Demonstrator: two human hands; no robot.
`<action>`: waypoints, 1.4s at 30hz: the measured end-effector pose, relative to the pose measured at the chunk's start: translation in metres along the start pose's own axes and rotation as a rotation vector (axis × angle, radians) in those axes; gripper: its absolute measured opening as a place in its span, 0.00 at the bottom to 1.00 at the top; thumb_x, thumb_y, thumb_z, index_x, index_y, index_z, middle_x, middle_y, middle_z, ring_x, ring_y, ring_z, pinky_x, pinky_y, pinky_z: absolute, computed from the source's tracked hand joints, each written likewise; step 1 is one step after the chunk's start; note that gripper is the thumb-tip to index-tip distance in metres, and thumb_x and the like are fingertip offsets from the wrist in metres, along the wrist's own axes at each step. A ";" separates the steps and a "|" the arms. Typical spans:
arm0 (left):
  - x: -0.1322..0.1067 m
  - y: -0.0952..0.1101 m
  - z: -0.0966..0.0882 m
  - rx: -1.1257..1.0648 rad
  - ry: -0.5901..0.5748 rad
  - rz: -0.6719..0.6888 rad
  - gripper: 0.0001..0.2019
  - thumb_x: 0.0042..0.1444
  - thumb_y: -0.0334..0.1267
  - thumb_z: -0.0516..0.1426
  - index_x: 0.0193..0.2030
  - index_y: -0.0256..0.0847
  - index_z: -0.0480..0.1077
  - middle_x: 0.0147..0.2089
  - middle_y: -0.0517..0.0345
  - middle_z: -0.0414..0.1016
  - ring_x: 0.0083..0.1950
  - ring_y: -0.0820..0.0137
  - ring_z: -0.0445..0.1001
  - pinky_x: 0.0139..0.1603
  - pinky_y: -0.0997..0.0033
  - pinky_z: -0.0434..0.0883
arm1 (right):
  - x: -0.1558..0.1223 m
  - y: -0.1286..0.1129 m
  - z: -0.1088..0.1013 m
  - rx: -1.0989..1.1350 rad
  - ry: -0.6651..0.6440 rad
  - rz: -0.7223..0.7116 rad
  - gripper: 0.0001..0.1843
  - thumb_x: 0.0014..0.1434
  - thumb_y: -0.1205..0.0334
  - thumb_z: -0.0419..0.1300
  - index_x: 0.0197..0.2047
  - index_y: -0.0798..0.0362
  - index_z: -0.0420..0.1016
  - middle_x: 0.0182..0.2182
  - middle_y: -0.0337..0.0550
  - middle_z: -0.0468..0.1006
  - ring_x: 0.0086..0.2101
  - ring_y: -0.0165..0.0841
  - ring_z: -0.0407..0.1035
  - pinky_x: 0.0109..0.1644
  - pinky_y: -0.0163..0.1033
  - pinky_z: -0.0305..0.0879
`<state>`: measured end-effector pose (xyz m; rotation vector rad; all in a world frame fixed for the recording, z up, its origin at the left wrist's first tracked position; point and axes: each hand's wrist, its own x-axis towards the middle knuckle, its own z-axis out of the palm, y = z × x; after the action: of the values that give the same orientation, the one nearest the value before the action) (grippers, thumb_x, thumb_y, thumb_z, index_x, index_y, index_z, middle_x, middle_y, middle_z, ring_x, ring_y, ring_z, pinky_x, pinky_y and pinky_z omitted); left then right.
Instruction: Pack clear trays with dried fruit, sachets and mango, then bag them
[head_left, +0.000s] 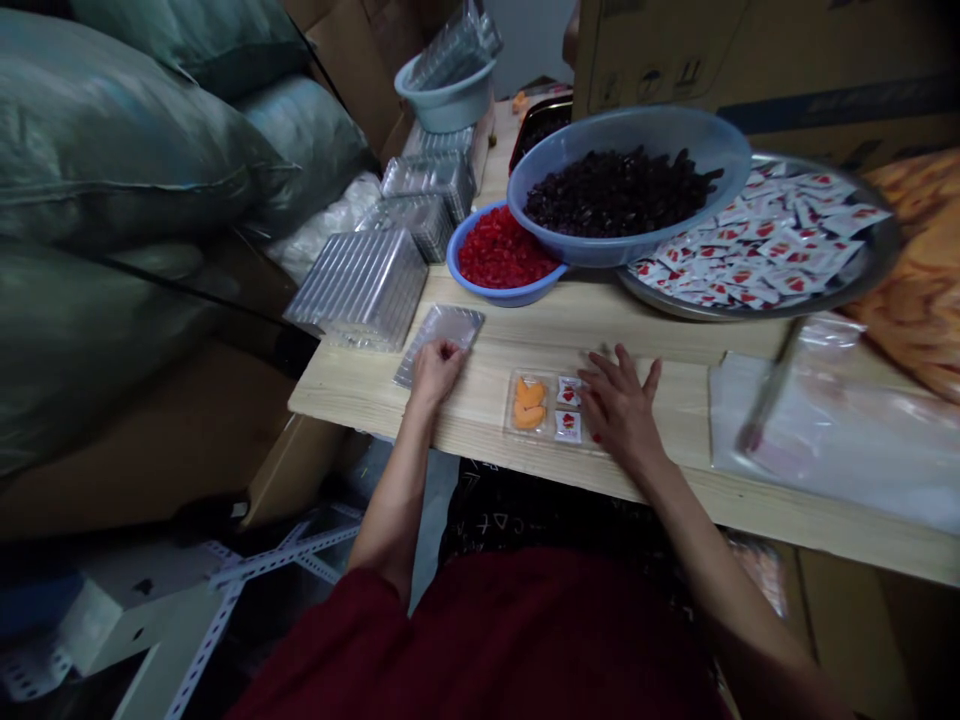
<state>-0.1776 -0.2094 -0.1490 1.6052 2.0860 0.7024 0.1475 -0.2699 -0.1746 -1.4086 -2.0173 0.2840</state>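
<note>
A clear compartment tray [541, 405] lies on the wooden board [480, 420] in front of me. It holds orange pieces [529, 404] on its left and two small white-and-red sachets [568, 408] beside them. My right hand [621, 404] rests flat on the tray's right part, fingers spread. My left hand [435, 368] is curled, its fingertips pinching the near edge of an empty clear plastic lid or tray [441, 338] lying flat on the board.
Stacks of clear trays [364, 285] stand at the left. Behind are a small blue bowl of red pieces [501, 256], a big blue bowl of dark dried fruit [622, 185] and a metal platter of sachets [757, 250]. Plastic bags [832, 430] lie at the right.
</note>
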 end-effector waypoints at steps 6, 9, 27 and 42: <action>0.008 -0.010 0.007 -0.018 0.002 -0.022 0.10 0.58 0.44 0.59 0.33 0.39 0.76 0.30 0.56 0.75 0.35 0.66 0.72 0.38 0.69 0.64 | -0.012 0.001 0.002 0.058 0.043 0.024 0.15 0.69 0.60 0.51 0.48 0.49 0.79 0.59 0.50 0.77 0.68 0.51 0.57 0.71 0.75 0.27; 0.008 -0.003 0.005 0.055 -0.019 -0.016 0.11 0.61 0.42 0.58 0.37 0.38 0.77 0.35 0.51 0.79 0.39 0.63 0.75 0.43 0.66 0.67 | -0.015 -0.001 0.001 0.087 0.064 0.046 0.14 0.69 0.59 0.52 0.47 0.50 0.79 0.57 0.49 0.78 0.68 0.50 0.59 0.71 0.75 0.28; 0.015 0.004 -0.002 0.130 -0.105 -0.030 0.10 0.61 0.39 0.57 0.37 0.38 0.78 0.33 0.52 0.81 0.38 0.63 0.78 0.44 0.68 0.70 | -0.031 0.003 -0.005 0.198 0.124 0.130 0.13 0.69 0.57 0.55 0.47 0.48 0.80 0.52 0.45 0.81 0.64 0.47 0.65 0.72 0.69 0.35; 0.033 -0.013 0.012 -0.180 -0.109 -0.110 0.11 0.54 0.43 0.62 0.28 0.38 0.73 0.22 0.59 0.71 0.25 0.71 0.67 0.27 0.73 0.63 | -0.031 -0.007 -0.014 0.256 0.121 0.156 0.13 0.68 0.55 0.56 0.47 0.48 0.80 0.51 0.46 0.82 0.62 0.45 0.68 0.72 0.67 0.42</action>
<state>-0.1884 -0.1787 -0.1665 1.3884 1.9571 0.7262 0.1570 -0.3032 -0.1726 -1.3872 -1.7096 0.4946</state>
